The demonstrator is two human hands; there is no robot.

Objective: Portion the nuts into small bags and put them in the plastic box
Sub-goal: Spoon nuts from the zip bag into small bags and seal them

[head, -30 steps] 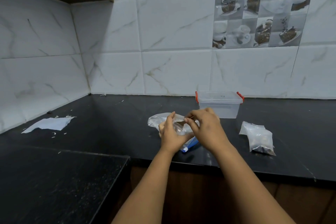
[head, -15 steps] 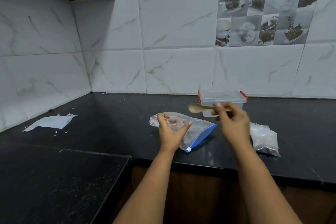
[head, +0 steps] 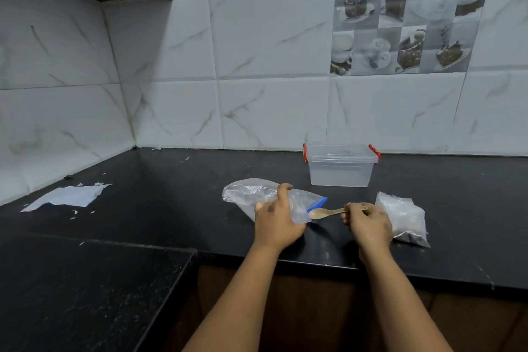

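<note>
On the counter (head: 171,208) in front of me, the zip bag (head: 248,194) lies at centre with my left hand (head: 275,223) on its near right part. My right hand (head: 368,224) is just right of it, holding the spoon (head: 323,212), bowl pointing left toward the bag's mouth. The plastic box (head: 340,166) sits behind the spoon, close to the back wall. A pile of small bags (head: 405,217) lies just right of my right hand. A paper scrap (head: 68,196) lies far left, near the side wall.
</note>
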